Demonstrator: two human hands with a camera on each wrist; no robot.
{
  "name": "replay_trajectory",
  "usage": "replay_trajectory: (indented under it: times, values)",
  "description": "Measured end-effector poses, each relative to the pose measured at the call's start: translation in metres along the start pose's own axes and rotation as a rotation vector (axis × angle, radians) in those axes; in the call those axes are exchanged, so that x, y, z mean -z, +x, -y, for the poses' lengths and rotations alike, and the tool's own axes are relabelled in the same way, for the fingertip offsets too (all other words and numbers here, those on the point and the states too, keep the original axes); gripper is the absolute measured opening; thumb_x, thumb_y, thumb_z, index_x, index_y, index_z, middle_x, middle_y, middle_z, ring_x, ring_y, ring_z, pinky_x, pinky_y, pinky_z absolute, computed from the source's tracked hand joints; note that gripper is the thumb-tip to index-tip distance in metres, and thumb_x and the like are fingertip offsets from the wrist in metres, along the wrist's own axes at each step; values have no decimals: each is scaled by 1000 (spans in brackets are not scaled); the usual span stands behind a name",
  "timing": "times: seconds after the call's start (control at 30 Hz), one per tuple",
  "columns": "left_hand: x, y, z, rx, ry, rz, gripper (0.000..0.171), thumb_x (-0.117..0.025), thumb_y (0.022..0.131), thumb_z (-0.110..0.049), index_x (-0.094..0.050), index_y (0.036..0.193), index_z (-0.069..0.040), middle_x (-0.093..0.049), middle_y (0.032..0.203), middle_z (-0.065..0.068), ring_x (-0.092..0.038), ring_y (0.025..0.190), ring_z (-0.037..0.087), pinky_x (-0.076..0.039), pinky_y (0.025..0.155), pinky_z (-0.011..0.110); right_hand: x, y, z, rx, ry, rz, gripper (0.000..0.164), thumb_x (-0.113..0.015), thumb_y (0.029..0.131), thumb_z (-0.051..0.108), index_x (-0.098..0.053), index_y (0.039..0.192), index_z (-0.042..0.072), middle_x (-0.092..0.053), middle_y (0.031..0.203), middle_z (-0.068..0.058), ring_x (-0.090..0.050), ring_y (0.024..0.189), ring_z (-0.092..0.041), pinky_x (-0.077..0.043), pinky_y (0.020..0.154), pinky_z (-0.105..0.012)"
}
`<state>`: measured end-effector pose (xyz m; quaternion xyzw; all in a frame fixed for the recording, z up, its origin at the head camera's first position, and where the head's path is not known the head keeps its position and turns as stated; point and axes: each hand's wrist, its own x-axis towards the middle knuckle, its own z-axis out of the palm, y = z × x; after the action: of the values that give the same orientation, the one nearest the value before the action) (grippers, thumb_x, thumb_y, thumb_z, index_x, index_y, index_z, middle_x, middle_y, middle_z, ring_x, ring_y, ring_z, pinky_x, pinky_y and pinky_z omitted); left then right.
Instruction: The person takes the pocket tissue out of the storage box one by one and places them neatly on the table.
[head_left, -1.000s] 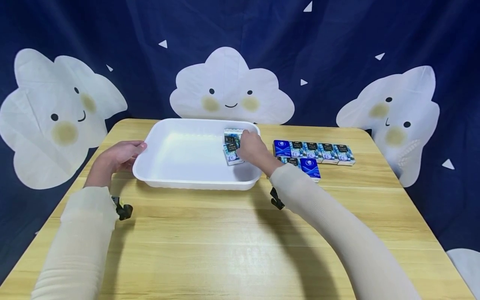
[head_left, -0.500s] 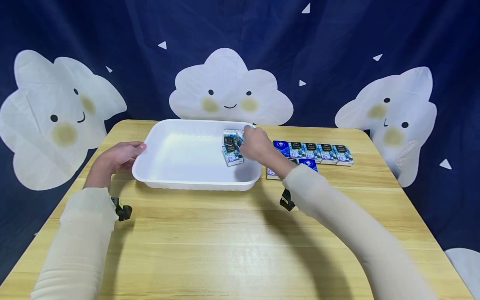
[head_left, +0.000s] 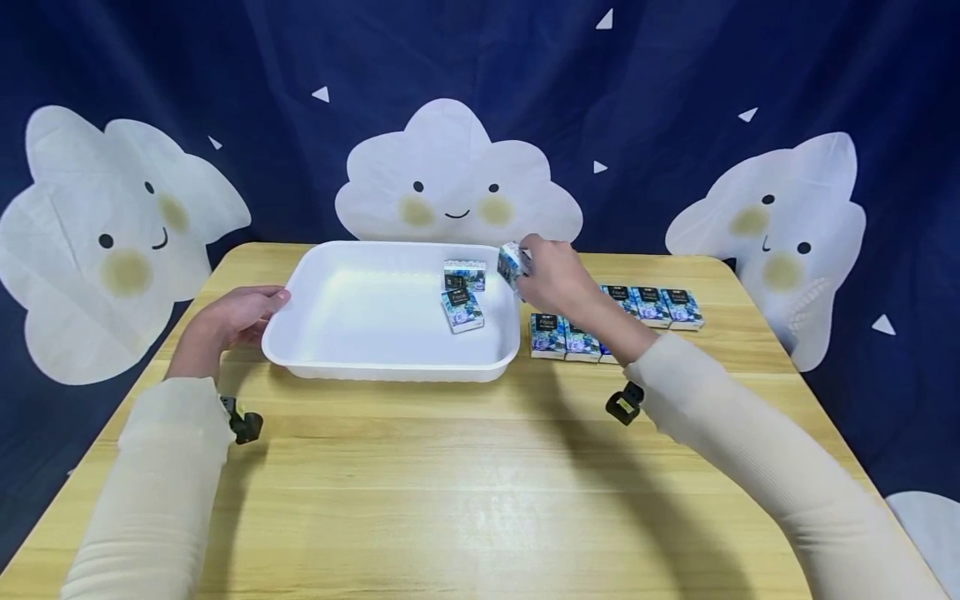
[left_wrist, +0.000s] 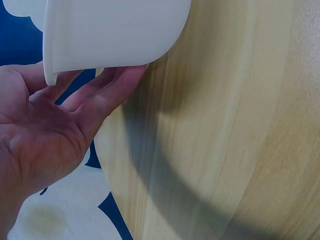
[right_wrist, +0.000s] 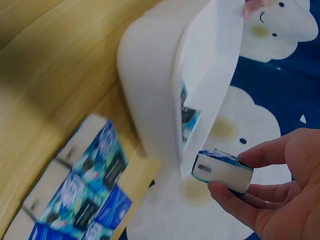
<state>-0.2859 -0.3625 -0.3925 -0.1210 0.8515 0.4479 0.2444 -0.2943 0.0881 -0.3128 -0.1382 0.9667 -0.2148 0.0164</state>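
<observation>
My right hand pinches a small blue-floral tissue pack between thumb and fingers, just above the right rim of a white plastic tray. In the right wrist view the pale side of this pack faces the camera. Two more tissue packs are inside the tray at its right end: one flat, the other behind it. My left hand grips the tray's left end. The left wrist view shows its fingers under the tray wall; the rim hides the thumb.
Right of the tray, tissue packs stand in two rows, a back row and a front row. Floral and plain blue packs are mixed, and my right forearm covers some. A dark blue cloud-print curtain hangs behind the wooden table.
My right hand has lifted a tissue pack from the tray's right end and moved right, over the rim. Two packs stay in the tray. The left hand keeps its hold.
</observation>
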Motion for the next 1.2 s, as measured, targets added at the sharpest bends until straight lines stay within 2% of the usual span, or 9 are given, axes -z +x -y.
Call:
replay_trajectory:
  times: [0.23,0.33,0.47,0.57,0.73,0.93,1.2]
  values:
    - [-1,-1,1,-1,0,-2,69,-29,110,-47,-6,164,-10,-30,158,27,-43,132,41,-51,93,34,11,-9,-26,2,-21,-29,54,-57,90,7,-49,142,-2,-65,119,-26,-67,90,-34,-57,70,-42]
    - [-1,-1,1,-2,0,-3,69,-28,110,-46,-6,164,-10,-30,158,27,-43,133,41,-51,96,37,15,-15,-41,6,-34,-37,55,-56,90,7,-48,143,-3,-66,99,-22,-60,69,-27,-52,63,-39]
    - [-2,-1,0,-3,-6,-2,67,-27,110,-45,-6,164,-9,-30,158,27,-43,133,41,-51,95,37,21,-24,-60,-15,-24,-28,57,-55,90,6,-45,145,-5,-63,96,-22,-52,62,-24,-43,58,-35]
    - [-3,-1,-1,-3,-7,-2,67,-28,110,-45,-6,164,-10,-30,158,27,-44,132,40,-51,94,35,25,-33,-74,-54,-33,-29,57,-56,90,7,-45,144,-6,-64,110,-26,-57,72,-28,-45,58,-35]
    - [-2,0,-1,-2,2,-1,68,-27,110,-46,-6,164,-9,-30,158,28,-44,132,41,-52,94,37,28,-46,-97,-84,-74,-30,57,-55,89,8,-46,143,-6,-61,87,-19,-49,61,-24,-38,54,-35]
    - [-1,0,-1,2,0,2,68,-27,110,-45,-5,164,-10,-29,158,27,-44,132,40,-51,94,36,29,-62,-123,-111,-90,-30,58,-55,89,11,-46,143,-8,-57,83,-16,-46,67,-28,-37,62,-40]
    - [0,-1,1,-2,-20,0,67,-29,111,-43,-6,164,-10,-31,157,26,-46,128,37,-53,90,32,27,-79,-151,-127,-103,-28,59,-55,88,11,-47,141,-11,-53,68,-9,-44,62,-26,-37,66,-42]
